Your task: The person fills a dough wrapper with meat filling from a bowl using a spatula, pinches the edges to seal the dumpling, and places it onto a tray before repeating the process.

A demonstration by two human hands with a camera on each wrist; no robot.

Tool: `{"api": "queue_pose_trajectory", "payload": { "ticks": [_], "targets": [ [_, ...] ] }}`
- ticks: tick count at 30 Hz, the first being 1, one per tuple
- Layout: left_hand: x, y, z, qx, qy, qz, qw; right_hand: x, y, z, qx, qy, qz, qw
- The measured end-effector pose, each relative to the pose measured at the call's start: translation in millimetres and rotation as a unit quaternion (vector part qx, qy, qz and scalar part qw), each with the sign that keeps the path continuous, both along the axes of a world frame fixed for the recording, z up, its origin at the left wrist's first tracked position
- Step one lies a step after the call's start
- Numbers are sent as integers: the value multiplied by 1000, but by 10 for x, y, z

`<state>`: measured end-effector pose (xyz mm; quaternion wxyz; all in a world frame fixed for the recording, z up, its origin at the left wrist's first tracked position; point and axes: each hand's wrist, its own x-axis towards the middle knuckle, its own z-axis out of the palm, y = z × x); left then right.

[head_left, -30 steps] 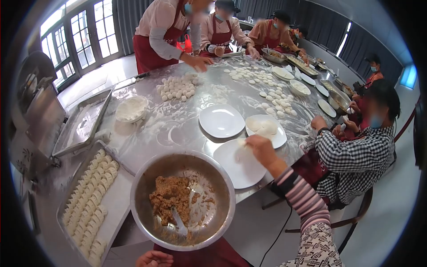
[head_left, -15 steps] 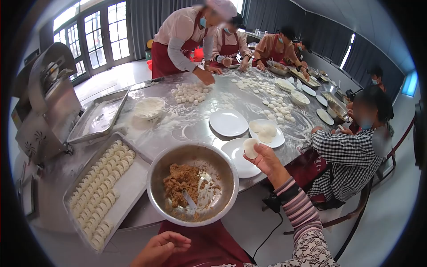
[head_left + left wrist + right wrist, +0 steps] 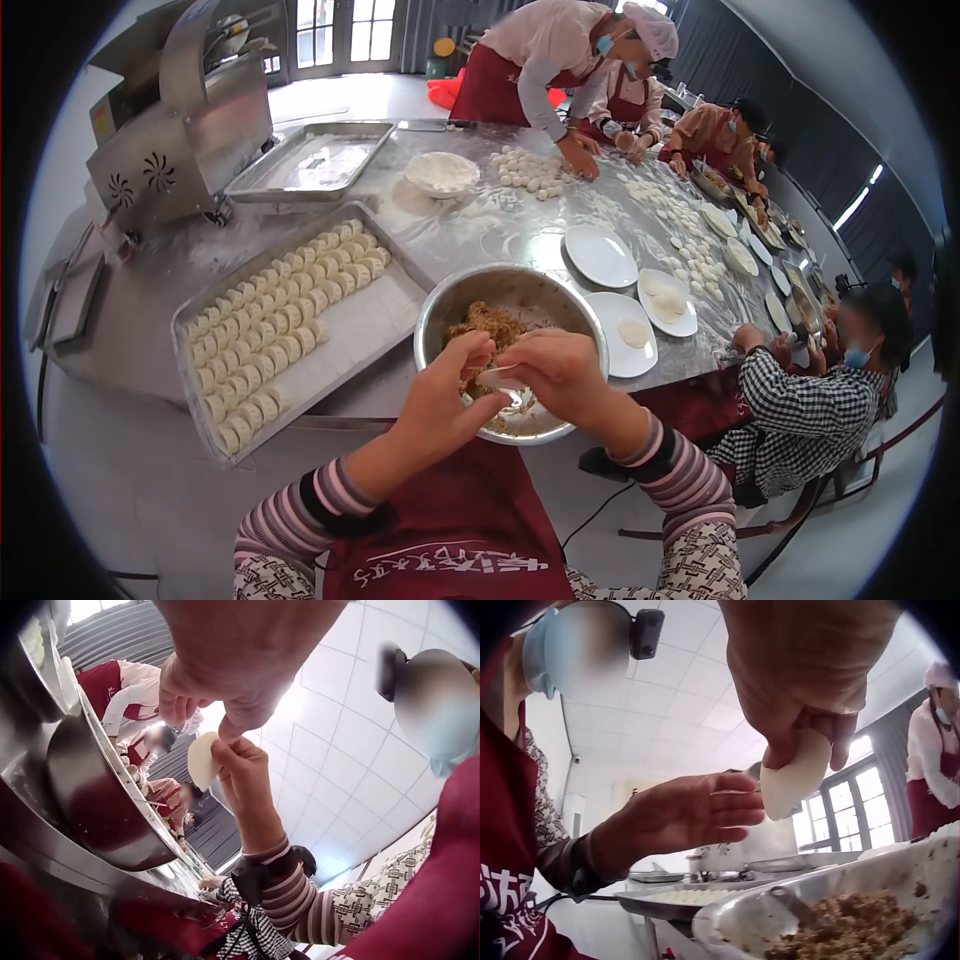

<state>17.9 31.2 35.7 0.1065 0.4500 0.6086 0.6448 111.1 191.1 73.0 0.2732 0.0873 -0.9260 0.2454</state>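
Note:
My right hand (image 3: 565,378) pinches a thin round dough wrapper (image 3: 799,776) between thumb and fingers, over the near side of a steel mixing bowl (image 3: 592,325). My left hand (image 3: 435,400) is close beside it, fingers extended, at the wrapper's edge in the right wrist view. In the left wrist view the wrapper hangs on edge from the right thumb and fingers, with the left fingertips right at its top. Brown minced filling (image 3: 855,926) lies in the bowl, and a spoon (image 3: 791,904) stands in it. My hands partly hide the filling in the head view.
Left of the bowl stands a tray (image 3: 375,325) with rows of folded dumplings (image 3: 280,320). A plate (image 3: 612,362) with one wrapper, a plate (image 3: 682,325) of wrappers and a bare plate (image 3: 600,255) are to the right. A flour bowl (image 3: 442,172) is behind; a person (image 3: 800,405) sits right.
My right hand has lifted a wrapper off the plates and brought it left over the bowl. The left hand has risen from my lap to meet it. The head view has turned left.

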Motion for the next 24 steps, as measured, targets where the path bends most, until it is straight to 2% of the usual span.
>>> {"api": "queue_pose_trajectory", "payload": {
  "ticks": [4,6,7,8,10,12,14,15,16,17,20,21,23,24],
  "targets": [
    [-208,17,-98,-70,-24,-5,997,-161,-76,-64,-8,-36,28,999],
    [-319,-74,-183,-65,10,67,996,-138,16,-22,-68,42,-22,997],
    [-359,-158,-209,-53,-9,82,995,-36,112,-20,-34,-30,-92,995],
    [-412,-232,-265,-54,-15,84,995,36,185,-59,-33,-35,-90,995],
    [-487,-372,-392,-39,-64,92,993,145,265,-228,76,-189,-94,974],
    [-467,-467,-427,-60,-69,100,991,123,195,-414,87,-223,-66,969],
    [-419,-544,-463,-84,-110,75,987,53,156,-589,111,-175,42,977],
    [-405,-569,-481,-88,-114,77,987,2,141,-603,138,-161,52,976],
    [-395,-585,-496,-60,-52,99,992,-38,163,-606,136,-164,54,976],
    [-384,-603,-516,-32,12,121,992,-76,201,-602,130,-150,45,979],
    [-390,-706,-650,-1,23,182,983,-112,213,-419,113,-100,24,988],
    [-392,-766,-634,-2,21,186,982,-77,181,-337,45,-84,-11,995],
    [-352,-897,-565,-64,-159,152,973,-1,103,-252,-74,-67,-60,993],
    [-340,-914,-609,-66,-163,154,972,7,77,-278,-74,-72,-59,993]
  ]
}}
